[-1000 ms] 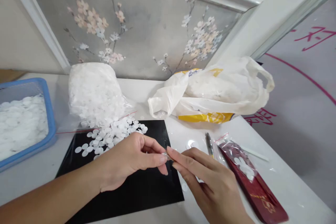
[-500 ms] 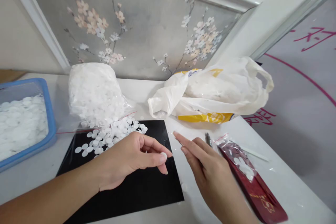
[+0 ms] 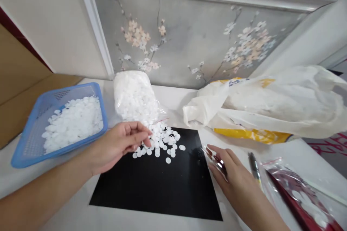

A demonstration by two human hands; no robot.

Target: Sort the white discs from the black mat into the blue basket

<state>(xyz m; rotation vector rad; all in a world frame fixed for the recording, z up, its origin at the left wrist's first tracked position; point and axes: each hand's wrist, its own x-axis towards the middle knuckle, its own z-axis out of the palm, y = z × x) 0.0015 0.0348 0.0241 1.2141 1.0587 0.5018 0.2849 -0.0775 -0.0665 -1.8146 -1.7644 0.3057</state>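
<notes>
My left hand hovers at the left edge of a heap of small white plastic discs, thumb and fingers drawn together. Whether a disc is between them cannot be seen. The heap lies on the far part of a black sheet, below a clear zip bag full of such discs. At the sheet's right edge, my right hand grips a small shiny metal tool, which looks like nail clippers. To the left stands a blue plastic basket holding many more discs.
A white and yellow plastic carrier bag lies at the back right. Beside my right hand are a dark pen and a zip bag with white discs over a red item. A cardboard box sits far left; a floral panel backs the table.
My left hand has moved left and back toward the heap; the disc seen at its fingertips is no longer visible. The metal tool now shows in my right hand. The view has swung left.
</notes>
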